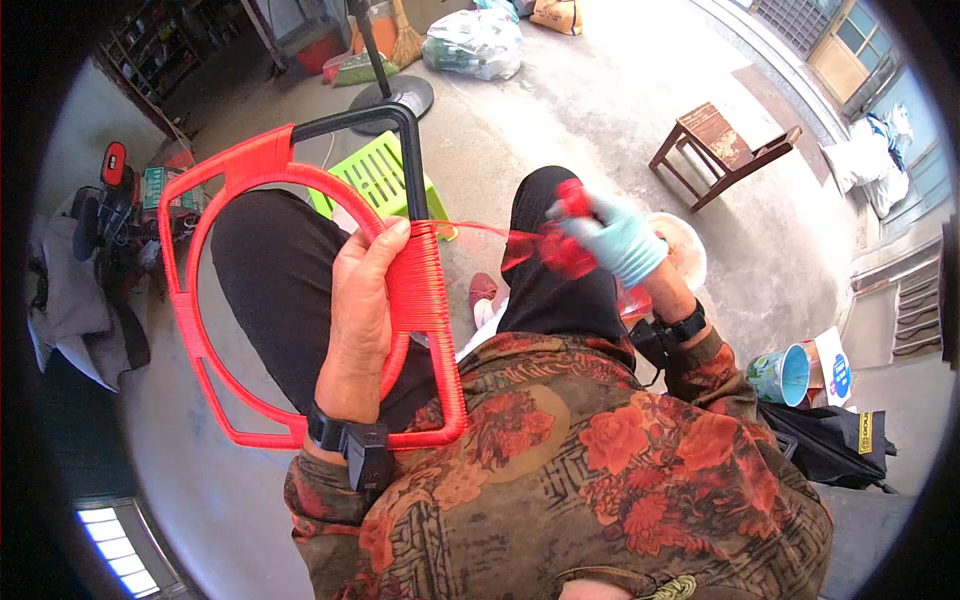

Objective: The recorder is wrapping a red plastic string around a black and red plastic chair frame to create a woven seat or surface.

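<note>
Frame [425,285] looks stiff and light, best held at its wrapped side, where the left hand [362,290] clamps its fingers; the right hand [612,238] has fingers closed around soft cord [566,252].

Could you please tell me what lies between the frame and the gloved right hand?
In the head view, a red strand stretches from the frame to the red bundle at the right hand.
</note>
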`<state>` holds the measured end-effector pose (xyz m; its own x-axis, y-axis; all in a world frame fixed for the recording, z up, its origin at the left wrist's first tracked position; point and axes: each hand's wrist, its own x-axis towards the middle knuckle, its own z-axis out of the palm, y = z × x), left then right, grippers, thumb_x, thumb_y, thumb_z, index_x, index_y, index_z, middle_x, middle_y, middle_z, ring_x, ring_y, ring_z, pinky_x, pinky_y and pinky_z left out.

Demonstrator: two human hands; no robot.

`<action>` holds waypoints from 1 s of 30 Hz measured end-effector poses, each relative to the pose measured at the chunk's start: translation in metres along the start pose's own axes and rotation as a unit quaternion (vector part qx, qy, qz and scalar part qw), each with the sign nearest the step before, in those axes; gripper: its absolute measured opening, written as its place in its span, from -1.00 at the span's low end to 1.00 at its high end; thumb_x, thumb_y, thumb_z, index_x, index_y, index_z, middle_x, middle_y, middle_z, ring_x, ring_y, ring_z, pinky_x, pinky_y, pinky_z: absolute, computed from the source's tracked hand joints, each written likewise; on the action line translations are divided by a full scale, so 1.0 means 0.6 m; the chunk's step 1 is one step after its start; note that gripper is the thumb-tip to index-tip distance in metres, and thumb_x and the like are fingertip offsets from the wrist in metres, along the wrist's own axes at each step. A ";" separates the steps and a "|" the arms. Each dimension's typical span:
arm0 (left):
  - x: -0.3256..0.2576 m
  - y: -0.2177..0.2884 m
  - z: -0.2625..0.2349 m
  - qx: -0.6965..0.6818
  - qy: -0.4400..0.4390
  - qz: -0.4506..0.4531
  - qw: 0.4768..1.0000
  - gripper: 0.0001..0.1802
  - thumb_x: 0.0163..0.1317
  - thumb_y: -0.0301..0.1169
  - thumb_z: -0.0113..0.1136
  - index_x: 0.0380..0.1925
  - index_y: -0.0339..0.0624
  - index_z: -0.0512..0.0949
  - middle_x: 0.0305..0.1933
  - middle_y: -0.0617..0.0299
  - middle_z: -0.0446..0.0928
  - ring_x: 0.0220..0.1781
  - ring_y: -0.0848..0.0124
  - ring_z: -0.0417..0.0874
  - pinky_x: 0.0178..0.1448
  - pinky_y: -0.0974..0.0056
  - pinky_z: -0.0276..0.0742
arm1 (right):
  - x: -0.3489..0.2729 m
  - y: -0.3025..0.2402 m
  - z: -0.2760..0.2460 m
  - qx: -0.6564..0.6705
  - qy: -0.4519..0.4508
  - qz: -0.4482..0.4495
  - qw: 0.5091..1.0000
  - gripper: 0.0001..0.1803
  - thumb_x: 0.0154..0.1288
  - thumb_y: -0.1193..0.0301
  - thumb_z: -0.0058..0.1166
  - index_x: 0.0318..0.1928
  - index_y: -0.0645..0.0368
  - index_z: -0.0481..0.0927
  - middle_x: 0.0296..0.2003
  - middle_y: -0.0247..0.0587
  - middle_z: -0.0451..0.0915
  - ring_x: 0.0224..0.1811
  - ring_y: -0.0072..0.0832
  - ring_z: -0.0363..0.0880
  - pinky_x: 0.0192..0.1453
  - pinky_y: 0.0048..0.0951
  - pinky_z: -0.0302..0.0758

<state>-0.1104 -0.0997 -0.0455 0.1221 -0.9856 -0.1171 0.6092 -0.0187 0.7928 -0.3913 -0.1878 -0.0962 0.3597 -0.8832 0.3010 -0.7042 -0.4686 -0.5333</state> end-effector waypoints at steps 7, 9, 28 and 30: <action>0.000 0.003 0.016 0.019 0.030 0.009 0.999 -0.76 0.30 -0.39 0.12 -0.11 -0.31 0.50 -0.24 0.20 0.60 -0.31 0.51 0.63 -0.25 0.43 0.57 | -0.073 0.229 -0.021 0.774 0.167 0.206 0.575 -0.71 0.29 0.24 0.10 -0.19 0.22 0.48 -0.34 -0.23 0.59 -0.18 -0.33 0.59 -0.04 -0.28 0.53; 0.001 0.002 0.013 0.013 -0.005 -0.023 1.000 -0.74 0.30 -0.38 0.11 -0.09 -0.31 0.51 -0.24 0.21 0.60 -0.31 0.51 0.62 -0.24 0.43 0.56 | -0.062 0.246 -0.009 0.806 0.202 0.185 0.524 -0.74 0.32 0.28 0.09 -0.14 0.22 0.48 -0.45 -0.37 0.51 -0.32 -0.47 0.54 -0.13 -0.36 0.52; -0.004 0.004 0.015 0.056 -0.009 -0.027 0.998 -0.74 0.32 -0.35 0.10 -0.05 -0.22 0.44 -0.32 0.06 0.60 -0.39 0.33 0.68 -0.29 0.31 0.66 | 0.025 -0.114 0.042 0.655 -0.176 0.093 0.729 -0.72 0.31 0.22 0.09 -0.35 0.19 0.53 -0.25 -0.18 0.62 -0.24 -0.45 0.61 -0.25 -0.46 0.58; -0.011 0.007 0.018 0.045 -0.021 -0.042 0.998 -0.79 0.33 -0.35 0.09 -0.18 -0.27 0.45 -0.34 -0.02 0.60 -0.41 0.27 0.68 -0.26 0.28 0.66 | 0.034 -0.138 0.035 0.755 -0.129 0.071 0.639 -0.71 0.31 0.18 0.10 -0.36 0.15 0.49 -0.14 -0.10 0.61 0.01 -0.28 0.58 -0.09 -0.38 0.60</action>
<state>-0.1170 -0.0951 -0.0347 0.0389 -0.9861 -0.1616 0.5428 -0.1149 0.8320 -0.3130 -0.1671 -0.0624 0.5838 -0.8015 0.1295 0.5834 0.3032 -0.7534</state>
